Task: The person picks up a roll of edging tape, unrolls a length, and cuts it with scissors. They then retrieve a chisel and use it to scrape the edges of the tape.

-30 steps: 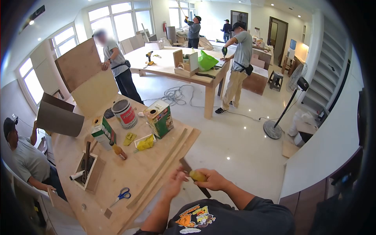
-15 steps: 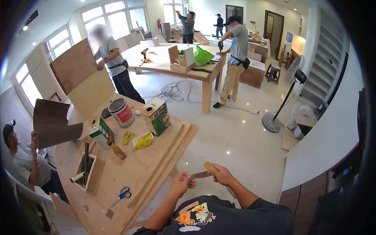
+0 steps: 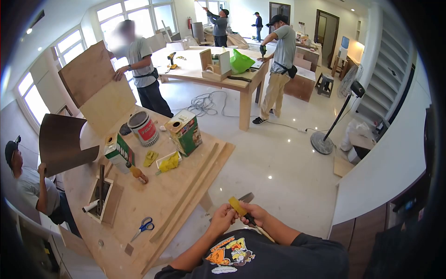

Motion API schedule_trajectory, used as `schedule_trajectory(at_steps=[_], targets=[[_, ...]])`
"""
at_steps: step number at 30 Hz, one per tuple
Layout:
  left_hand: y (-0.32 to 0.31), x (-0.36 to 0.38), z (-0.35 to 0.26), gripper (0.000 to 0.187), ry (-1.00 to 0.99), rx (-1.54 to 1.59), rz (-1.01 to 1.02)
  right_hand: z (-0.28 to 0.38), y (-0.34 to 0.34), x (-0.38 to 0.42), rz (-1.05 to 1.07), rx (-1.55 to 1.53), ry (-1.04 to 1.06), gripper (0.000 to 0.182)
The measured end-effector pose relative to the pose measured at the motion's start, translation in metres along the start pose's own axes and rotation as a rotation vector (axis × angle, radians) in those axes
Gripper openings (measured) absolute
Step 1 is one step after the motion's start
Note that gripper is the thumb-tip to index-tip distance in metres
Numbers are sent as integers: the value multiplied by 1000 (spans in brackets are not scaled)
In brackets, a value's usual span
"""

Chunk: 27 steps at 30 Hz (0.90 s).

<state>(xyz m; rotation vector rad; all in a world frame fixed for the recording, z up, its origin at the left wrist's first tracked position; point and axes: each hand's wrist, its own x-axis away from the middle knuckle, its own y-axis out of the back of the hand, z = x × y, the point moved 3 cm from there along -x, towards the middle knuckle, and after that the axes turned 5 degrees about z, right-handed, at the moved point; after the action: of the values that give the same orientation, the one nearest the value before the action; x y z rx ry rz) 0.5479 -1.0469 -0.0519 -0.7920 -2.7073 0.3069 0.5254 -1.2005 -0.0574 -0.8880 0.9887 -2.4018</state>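
My left hand [image 3: 224, 220] and my right hand [image 3: 258, 215] are close together in front of my chest, both closed. The right hand grips a flat yellow piece [image 3: 237, 206], whose exact kind I cannot make out. A thin grey-brown strip [image 3: 246, 197] sticks out beyond the yellow piece; the left fingers appear to pinch it, though the grip is partly hidden. Something dark lies under the right fingers, and a light wooden stick [image 3: 265, 234] shows below that hand. Left of my hands, blue-handled scissors [image 3: 146, 225] lie on the wooden worktable [image 3: 186, 204].
The worktable carries a paint can [image 3: 143, 129], rectangular tins [image 3: 184, 132], a small bottle [image 3: 137, 173], yellow cloths [image 3: 168, 162] and a wooden box [image 3: 113, 203] of tools. One person holds a board [image 3: 88, 74], another a curved dark sheet [image 3: 60, 144]. A fan [image 3: 321, 142] stands right.
My hands have drawn together and lower, the right moving left toward the left hand. The strip stretched between them now projects beyond the yellow piece. The person at the board has shifted.
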Motion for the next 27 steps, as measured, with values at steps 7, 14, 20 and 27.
schedule_trajectory(at_steps=[7, 14, 20, 27], targets=[[4, 7, -17, 12, 91, -174, 5, 17, -34, 6, -69, 377, 153, 36], [13, 17, -6, 10, 106, -100, -96, 7, -36, -4, -225, 720, 238, 42], [15, 18, 1, 13, 87, -56, -131, 4, -29, -10, -378, 921, 408, 44], [14, 38, -14, 15, 104, -82, -88, 36, 43, -2, -632, 1203, 487, 44]])
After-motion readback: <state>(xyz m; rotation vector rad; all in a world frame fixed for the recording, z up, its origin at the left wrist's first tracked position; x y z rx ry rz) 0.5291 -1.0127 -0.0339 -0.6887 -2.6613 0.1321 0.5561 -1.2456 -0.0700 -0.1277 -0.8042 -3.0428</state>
